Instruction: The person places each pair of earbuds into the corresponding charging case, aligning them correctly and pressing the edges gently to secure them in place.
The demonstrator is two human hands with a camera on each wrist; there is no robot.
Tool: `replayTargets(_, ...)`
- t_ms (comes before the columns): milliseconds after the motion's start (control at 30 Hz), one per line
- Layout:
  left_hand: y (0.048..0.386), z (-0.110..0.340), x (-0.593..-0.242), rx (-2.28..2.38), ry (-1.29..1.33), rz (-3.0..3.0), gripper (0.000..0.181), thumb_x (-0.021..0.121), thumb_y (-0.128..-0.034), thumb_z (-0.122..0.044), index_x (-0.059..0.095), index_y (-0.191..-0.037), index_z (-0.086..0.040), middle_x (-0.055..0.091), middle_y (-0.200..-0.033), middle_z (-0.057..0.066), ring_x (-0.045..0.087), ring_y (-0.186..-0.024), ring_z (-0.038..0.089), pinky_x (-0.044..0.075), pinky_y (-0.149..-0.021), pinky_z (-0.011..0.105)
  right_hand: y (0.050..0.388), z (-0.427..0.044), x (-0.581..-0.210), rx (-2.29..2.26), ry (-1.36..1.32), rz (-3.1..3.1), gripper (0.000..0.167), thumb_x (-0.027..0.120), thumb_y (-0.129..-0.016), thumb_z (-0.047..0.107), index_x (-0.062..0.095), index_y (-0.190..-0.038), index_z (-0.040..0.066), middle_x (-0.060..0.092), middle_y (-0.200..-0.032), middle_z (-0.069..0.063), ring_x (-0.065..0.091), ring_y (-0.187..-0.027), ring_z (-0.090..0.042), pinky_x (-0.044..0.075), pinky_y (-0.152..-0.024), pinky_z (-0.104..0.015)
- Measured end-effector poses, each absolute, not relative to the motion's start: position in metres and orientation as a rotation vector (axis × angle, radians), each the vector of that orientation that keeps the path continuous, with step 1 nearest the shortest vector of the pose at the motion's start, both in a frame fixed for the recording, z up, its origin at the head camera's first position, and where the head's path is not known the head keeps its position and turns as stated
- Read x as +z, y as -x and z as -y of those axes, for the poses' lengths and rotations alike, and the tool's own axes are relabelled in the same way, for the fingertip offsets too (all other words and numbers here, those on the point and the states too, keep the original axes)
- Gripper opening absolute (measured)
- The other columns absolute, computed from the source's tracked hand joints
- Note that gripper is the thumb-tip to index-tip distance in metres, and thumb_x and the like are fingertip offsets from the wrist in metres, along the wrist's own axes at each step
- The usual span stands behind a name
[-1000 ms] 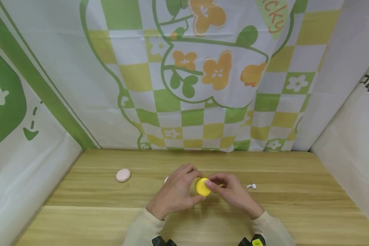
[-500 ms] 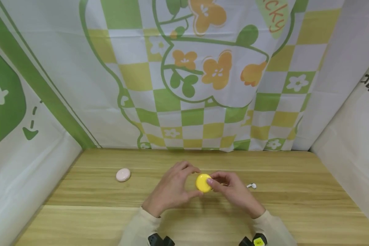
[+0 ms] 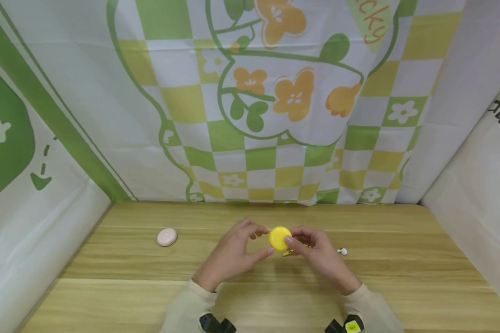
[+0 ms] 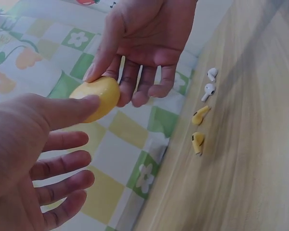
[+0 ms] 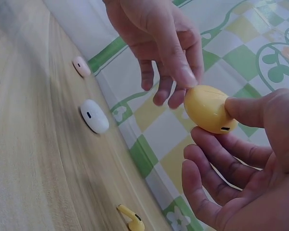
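In the head view a round yellow case (image 3: 279, 238) is held above the table between the thumb and fingers of the right hand (image 3: 325, 256). The left hand (image 3: 233, 254) is at its left side, thumb and index finger apart and close to its edge. The right wrist view shows the left thumb tip at the rim of the yellow case (image 5: 209, 109), whose small dark slot faces the camera. The case looks closed. Two yellow earbuds (image 4: 198, 141) lie on the wood below the hands, one partly visible as a yellow earbud (image 3: 287, 253) beside the right fingers.
A pink case (image 3: 167, 237) lies at the left of the wooden table (image 3: 125, 263). A white case (image 5: 94, 116) is hidden behind the left hand in the head view. Two white earbuds (image 4: 209, 90) lie near the yellow ones. Patterned cloth (image 3: 260, 159) hangs behind the table.
The right hand has carried the yellow case slightly up and right, away from the left hand's palm. The left hand has shifted a little left, and a yellow earbud has come into view beneath.
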State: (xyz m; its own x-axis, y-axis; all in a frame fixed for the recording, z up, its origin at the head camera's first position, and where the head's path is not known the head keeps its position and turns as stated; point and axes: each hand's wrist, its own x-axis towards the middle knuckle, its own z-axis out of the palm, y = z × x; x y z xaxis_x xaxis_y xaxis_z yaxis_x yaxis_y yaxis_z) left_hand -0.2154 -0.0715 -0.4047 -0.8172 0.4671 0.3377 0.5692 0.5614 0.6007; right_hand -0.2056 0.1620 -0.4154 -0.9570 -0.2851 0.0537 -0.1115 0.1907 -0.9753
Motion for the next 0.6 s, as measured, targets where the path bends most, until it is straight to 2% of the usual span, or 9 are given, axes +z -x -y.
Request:
replayTargets(167, 0.2173, 0.0684, -0.4092, -1.239, 0.908, 2.643, 0.032, 0.074, -0.0940, -0.037, 0.072, -0.114, -0.013, 0.062, -0.108, -0.003, 0.059, -0.099, 0.020, 0.050, -0.083, 0.038, 0.2065, -0.1615, -0.4166, -1.902, 0.411, -2.302, 0.034, 0.065, -0.101, 0.021, 0.064, -0.120, -0.008, 0.069, -0.108, -0.016, 0.065, -0.102, -0.039, 0.057, -0.088, -0.047)
replayTargets(367, 0.2185, 0.0661, -0.4127, -1.378, 0.915, 2.641, 0.028, 0.070, -0.0969, -0.035, 0.070, -0.111, -0.011, 0.063, -0.109, 0.000, 0.060, -0.101, 0.023, 0.053, -0.085, 0.046, 0.2075, -0.1606, -0.4189, -1.923, 0.442, -2.295, 0.033, 0.064, -0.102, 0.017, 0.062, -0.120, -0.010, 0.069, -0.109, -0.018, 0.066, -0.101, -0.038, 0.057, -0.087, -0.048)
replayTargets(600, 0.2181, 0.0672, -0.4117, -1.400, 0.931, 2.645, 0.024, 0.067, -0.0996, -0.032, 0.067, -0.110, -0.010, 0.062, -0.111, 0.000, 0.059, -0.102, 0.020, 0.053, -0.087, 0.043, 0.2065, -0.1599, -0.4180, -1.895, 0.458, -2.307, 0.033, 0.066, -0.101, 0.019, 0.064, -0.120, -0.008, 0.069, -0.108, -0.017, 0.065, -0.102, -0.042, 0.057, -0.087, -0.047)
